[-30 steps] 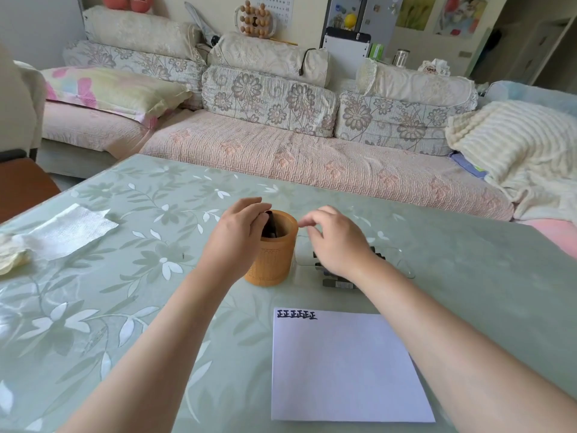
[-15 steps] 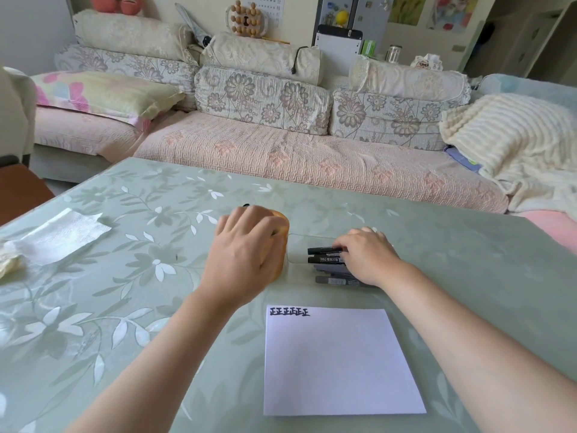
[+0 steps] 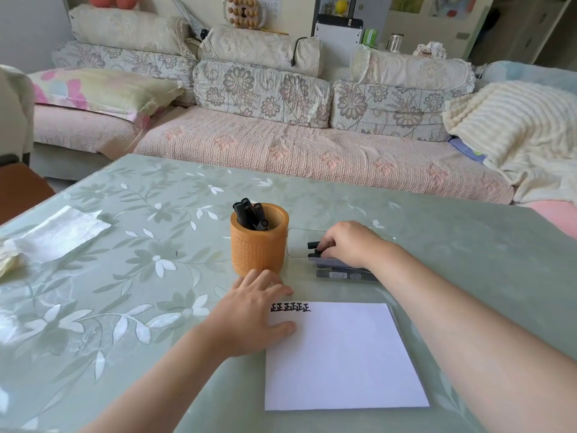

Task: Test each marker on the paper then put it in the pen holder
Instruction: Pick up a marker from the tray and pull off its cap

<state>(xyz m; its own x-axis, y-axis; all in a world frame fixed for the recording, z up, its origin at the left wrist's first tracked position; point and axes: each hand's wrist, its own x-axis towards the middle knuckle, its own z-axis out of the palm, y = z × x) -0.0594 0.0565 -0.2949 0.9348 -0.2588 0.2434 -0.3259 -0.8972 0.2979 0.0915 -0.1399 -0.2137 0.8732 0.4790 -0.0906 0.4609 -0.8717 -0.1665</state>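
An orange pen holder (image 3: 258, 245) stands mid-table with several black markers (image 3: 250, 215) sticking out of it. Right of it a clear tray (image 3: 296, 242) holds more black markers (image 3: 342, 274) lying flat. My right hand (image 3: 349, 243) rests on those markers, its fingers closed around the caps of the top ones. A white sheet of paper (image 3: 343, 360) lies in front, with black marks (image 3: 290, 307) along its top left edge. My left hand (image 3: 253, 314) lies flat, fingers apart, on the paper's left edge just below the holder.
A white paper towel (image 3: 59, 232) and a crumpled tissue (image 3: 7, 264) lie at the table's left edge. The table has a green floral cover (image 3: 140, 276). A sofa (image 3: 281, 145) with cushions and a cream blanket (image 3: 524, 132) stands behind the table.
My left hand left the pen holder and came down flat onto the paper's left edge. My right hand moved right onto the markers in the tray and closed on them.
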